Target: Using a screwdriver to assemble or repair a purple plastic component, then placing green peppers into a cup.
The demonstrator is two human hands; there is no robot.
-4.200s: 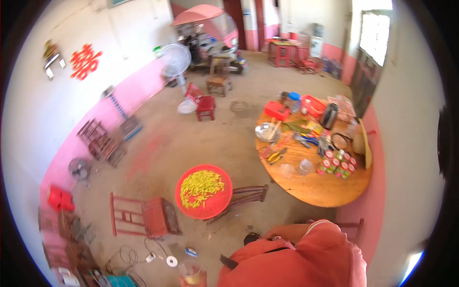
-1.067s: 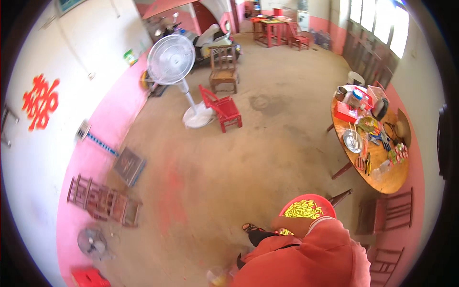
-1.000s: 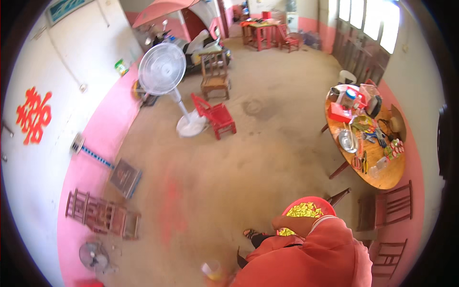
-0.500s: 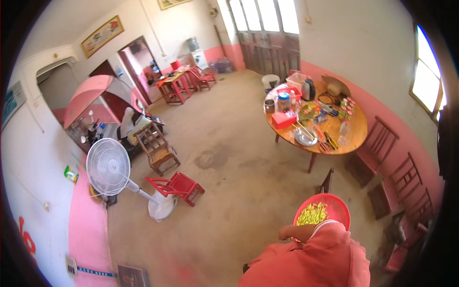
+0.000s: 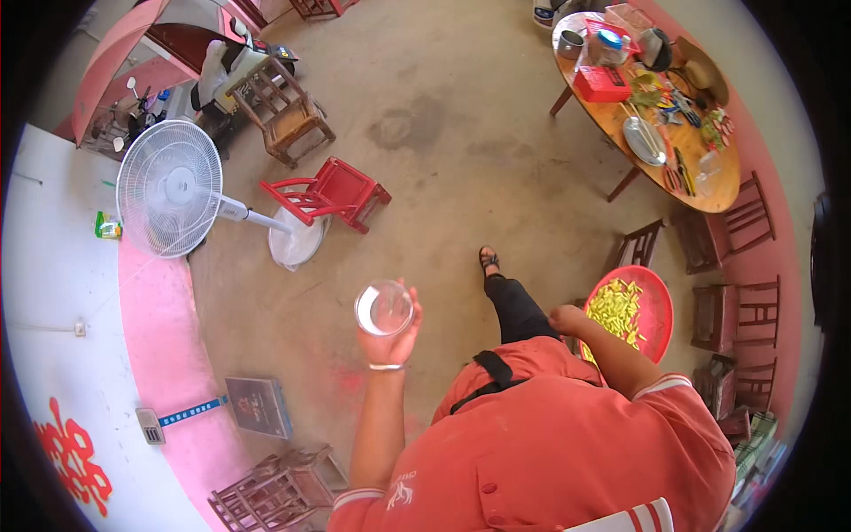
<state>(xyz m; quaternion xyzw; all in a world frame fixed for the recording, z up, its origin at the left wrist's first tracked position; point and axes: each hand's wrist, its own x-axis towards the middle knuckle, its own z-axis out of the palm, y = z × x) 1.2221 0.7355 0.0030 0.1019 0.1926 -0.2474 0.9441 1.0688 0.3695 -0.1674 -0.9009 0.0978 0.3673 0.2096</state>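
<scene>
Out in front of me, my left hand (image 5: 406, 330) is closed round a clear round cup (image 5: 381, 306), its mouth facing up. A pale bracelet circles that wrist. A red basin (image 5: 656, 315) at my right holds many small yellow-green pieces (image 5: 613, 310). My right hand (image 5: 566, 319) is beside the basin's left rim with its fingers curled in, and what they hold, if anything, is hidden. My right forearm crosses the basin's near side. What supports the basin is hidden.
A white standing fan (image 5: 180, 186) and a red chair (image 5: 341, 191) stand ahead on the left. Farther off is a wooden chair (image 5: 292, 120). The round wooden table (image 5: 656, 168) at the far right bears several items. Wooden chairs (image 5: 753, 306) line the right wall.
My view has tilted down. My left hand has come into view with the clear cup. My right hand stays near the basin, and my leg and foot now show.
</scene>
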